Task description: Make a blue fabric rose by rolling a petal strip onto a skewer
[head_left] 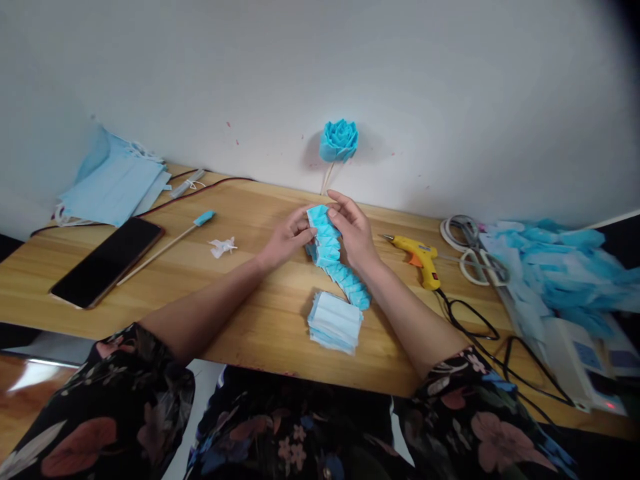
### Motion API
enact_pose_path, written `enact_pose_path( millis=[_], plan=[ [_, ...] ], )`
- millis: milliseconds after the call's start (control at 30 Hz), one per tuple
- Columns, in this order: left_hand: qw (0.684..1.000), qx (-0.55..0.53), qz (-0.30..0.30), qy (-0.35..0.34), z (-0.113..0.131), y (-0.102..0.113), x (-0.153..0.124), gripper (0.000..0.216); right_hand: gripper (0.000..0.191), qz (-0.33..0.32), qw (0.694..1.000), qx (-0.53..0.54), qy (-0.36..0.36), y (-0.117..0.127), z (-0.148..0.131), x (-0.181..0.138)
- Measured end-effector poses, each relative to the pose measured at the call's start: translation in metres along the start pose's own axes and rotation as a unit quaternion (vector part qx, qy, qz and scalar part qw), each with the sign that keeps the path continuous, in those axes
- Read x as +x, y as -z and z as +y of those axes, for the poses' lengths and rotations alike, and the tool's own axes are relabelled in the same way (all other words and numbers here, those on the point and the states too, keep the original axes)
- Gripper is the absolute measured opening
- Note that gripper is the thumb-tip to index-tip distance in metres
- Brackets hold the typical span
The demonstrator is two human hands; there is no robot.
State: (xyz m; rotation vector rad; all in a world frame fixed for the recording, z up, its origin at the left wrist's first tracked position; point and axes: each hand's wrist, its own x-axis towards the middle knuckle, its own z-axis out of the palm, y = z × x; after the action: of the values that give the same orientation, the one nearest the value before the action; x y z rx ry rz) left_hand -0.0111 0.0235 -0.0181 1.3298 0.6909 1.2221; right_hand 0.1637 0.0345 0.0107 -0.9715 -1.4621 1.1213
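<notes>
A long strip of folded, overlapping blue mask fabric runs from between my hands down to the table on the right. My left hand grips the upper end of the strip from the left, thumb in front. On the other side, my right hand pinches the same end with its thumb, one finger stretched above. Just below the strip lies a stack of cut mask squares. A blue fabric flower on thin sticks leans against the wall behind my hands.
On the left are face masks, a phone, a blue-tipped stick and a white scrap. To the right are a yellow glue gun with black cord, scissors, heaped blue fabric and a white power strip.
</notes>
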Motion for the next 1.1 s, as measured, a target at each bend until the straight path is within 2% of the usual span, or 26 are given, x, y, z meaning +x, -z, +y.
enact_pose_path(
  millis=[100, 300, 467, 600, 700, 800, 900, 1000, 1100],
  plan=[
    [1.0, 0.003, -0.004, 0.013, -0.002, 0.0, 0.0, 0.065, 0.066, 0.003, 1.0, -0.017, -0.01, 0.0, 0.001, 0.0],
    [1.0, 0.003, 0.011, 0.012, 0.002, 0.0, 0.002, 0.064, 0.059, 0.035, 0.999, -0.011, -0.032, 0.005, 0.001, 0.0],
    [0.995, 0.0, 0.095, -0.024, 0.009, 0.016, 0.009, 0.051, 0.055, 0.043, 0.997, 0.033, -0.051, 0.015, 0.007, 0.006],
    [0.982, 0.011, 0.187, -0.028, 0.011, 0.04, 0.019, 0.044, 0.054, -0.013, 0.996, 0.025, -0.08, 0.026, 0.014, 0.012],
    [0.973, 0.024, 0.228, -0.013, 0.009, 0.051, 0.023, 0.035, 0.055, -0.065, 0.992, -0.025, -0.108, 0.031, 0.017, 0.015],
    [0.964, 0.043, 0.262, -0.002, 0.007, 0.054, 0.024, 0.029, 0.055, -0.1, 0.985, -0.125, -0.069, 0.031, 0.015, 0.012],
    [0.954, 0.053, 0.293, 0.018, 0.006, 0.052, 0.025, 0.027, 0.065, -0.138, 0.95, -0.279, -0.019, 0.023, 0.005, 0.005],
    [0.953, 0.051, 0.299, 0.028, 0.006, 0.05, 0.025, 0.025, 0.088, -0.196, 0.875, -0.442, 0.013, 0.011, -0.01, -0.007],
    [0.959, 0.04, 0.277, 0.034, 0.008, 0.047, 0.024, 0.026, 0.088, -0.227, 0.812, -0.536, 0.044, 0.004, -0.024, -0.017]
  ],
)
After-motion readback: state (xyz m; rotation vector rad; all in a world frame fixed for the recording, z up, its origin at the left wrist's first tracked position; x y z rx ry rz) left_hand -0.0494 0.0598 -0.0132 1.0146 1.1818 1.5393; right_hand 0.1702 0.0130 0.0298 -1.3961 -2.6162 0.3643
